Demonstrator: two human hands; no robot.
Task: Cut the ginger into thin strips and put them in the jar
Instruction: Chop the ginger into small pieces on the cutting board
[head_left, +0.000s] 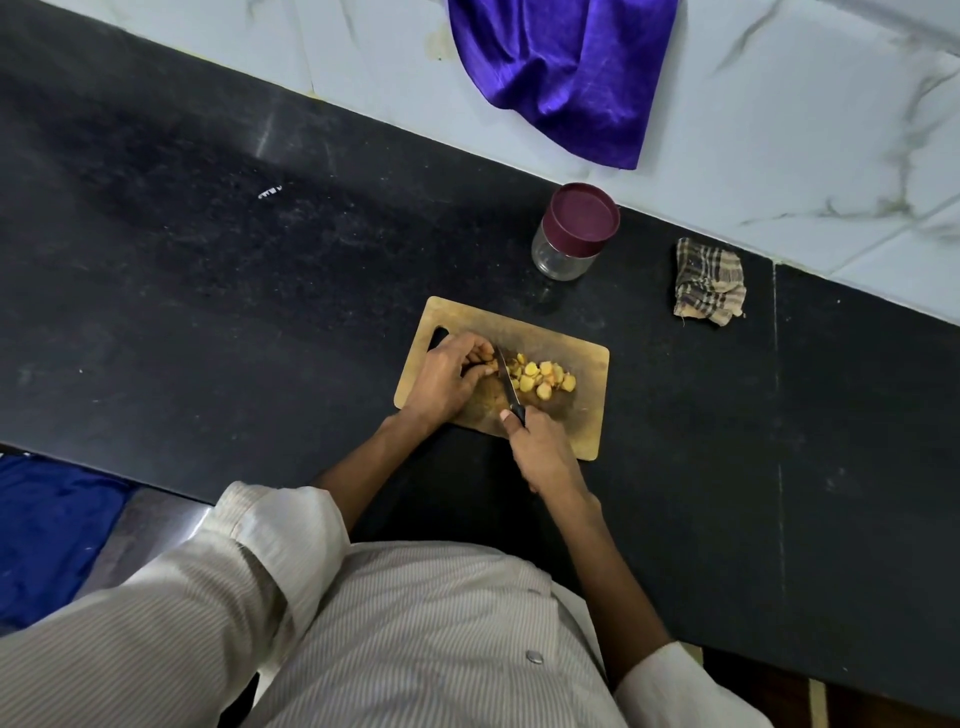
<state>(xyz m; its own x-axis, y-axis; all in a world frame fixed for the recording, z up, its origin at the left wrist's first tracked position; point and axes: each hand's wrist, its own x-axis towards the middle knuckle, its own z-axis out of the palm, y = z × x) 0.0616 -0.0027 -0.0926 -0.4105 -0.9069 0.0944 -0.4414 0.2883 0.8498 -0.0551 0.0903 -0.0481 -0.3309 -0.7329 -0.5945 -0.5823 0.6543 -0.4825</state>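
Gripping the black handle of a small steel-bladed kitchen knife (509, 384), the right hand (543, 452) has its fingers wrapped round the handle and its thumb laid along the top near the blade. The blade slants across a rectangular light-brown wooden cutting board (582, 415) with a slot handle at its far-left corner, which lies on the black speckled stone bench (208, 286). The left hand (449, 376) sits on the board with its fingers curled, pinching the uncut piece of ginger root (488, 367) against the wood just left of the blade; most of that piece is hidden under the fingertips. Just right of the blade lies a loose heap of yellow cut ginger pieces (543, 376), chunky rather than fine, touching one another near the middle of the board. Beyond the board, apart from it, a clear glass jar with a maroon screw lid (574, 231) stands upright on the bench, its lid on. To the right of the jar lies a crumpled checked brown-and-beige cloth (709, 283). A shiny purple fabric (561, 73) is draped over the white marble-patterned ledge (779, 156) behind the bench. Rolled sleeves of a pale striped shirt (415, 623) fill the foreground.
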